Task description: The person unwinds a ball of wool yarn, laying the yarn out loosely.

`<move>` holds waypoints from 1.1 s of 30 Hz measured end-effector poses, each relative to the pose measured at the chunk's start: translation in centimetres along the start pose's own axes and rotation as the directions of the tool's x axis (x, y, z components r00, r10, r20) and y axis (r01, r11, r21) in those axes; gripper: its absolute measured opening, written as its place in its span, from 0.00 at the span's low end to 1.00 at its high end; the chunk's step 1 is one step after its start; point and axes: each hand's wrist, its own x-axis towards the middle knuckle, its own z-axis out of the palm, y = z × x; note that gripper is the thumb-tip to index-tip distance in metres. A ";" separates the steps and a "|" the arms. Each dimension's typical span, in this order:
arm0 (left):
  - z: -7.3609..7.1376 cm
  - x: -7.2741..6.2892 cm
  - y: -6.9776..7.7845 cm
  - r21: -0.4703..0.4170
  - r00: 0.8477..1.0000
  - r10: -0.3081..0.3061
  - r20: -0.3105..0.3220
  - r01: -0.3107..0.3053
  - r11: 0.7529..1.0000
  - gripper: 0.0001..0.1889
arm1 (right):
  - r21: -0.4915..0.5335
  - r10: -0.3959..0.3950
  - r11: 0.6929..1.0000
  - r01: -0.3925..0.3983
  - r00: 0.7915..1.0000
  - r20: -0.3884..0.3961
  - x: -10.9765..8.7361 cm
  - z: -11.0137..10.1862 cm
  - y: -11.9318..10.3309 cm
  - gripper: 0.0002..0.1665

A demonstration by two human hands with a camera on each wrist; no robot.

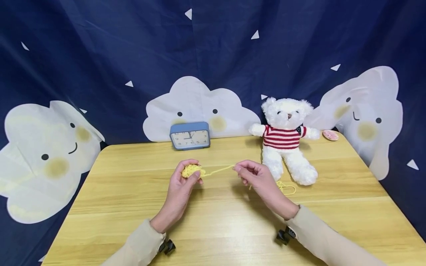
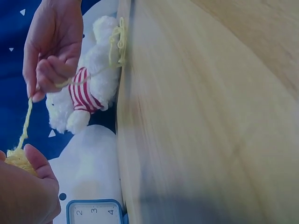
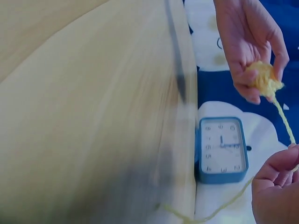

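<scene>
My left hand (image 1: 179, 188) holds a small ball of yellow yarn (image 1: 192, 170), with the thumb over its near side. From the ball a single strand (image 1: 217, 170) runs to the right, fairly straight. Its far end is pinched between thumb and fingertips of my right hand (image 1: 257, 181). Beyond that pinch the yarn hangs on, as the right wrist view shows with a loose length of yarn (image 3: 219, 215). A tangle of loose yarn (image 1: 287, 187) lies on the table just right of my right hand, partly hidden behind it. Both hands are raised above the tabletop.
A white teddy bear (image 1: 283, 138) in a striped shirt sits at the back right, close to my right hand. The blue clock (image 1: 190, 135) stands at the rear edge of the wooden table (image 1: 133, 192). A pink round object (image 1: 330, 135) lies at the far right corner.
</scene>
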 end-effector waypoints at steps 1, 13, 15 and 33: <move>-0.1 0.0 0.0 0.002 1.000 -0.003 -0.003 0.003 1.000 0.19 | 0.007 -0.003 1.000 0.003 1.000 -0.012 -0.1 -0.4 0.0 0.15; -0.6 0.0 -0.1 -0.006 1.000 -0.011 -0.018 0.011 1.000 0.20 | 0.048 -0.010 0.999 0.015 0.995 -0.102 -1.2 -4.6 -0.6 0.12; -0.6 0.0 -0.1 -0.001 1.000 -0.007 -0.017 0.007 1.000 0.20 | 0.066 -0.025 0.997 0.033 0.992 -0.122 -1.5 -5.3 -0.7 0.11; -1.3 0.0 0.2 -0.025 0.999 0.007 -0.031 -0.008 1.000 0.19 | 0.056 -0.051 0.996 0.066 0.972 -0.229 -4.0 -11.3 0.6 0.12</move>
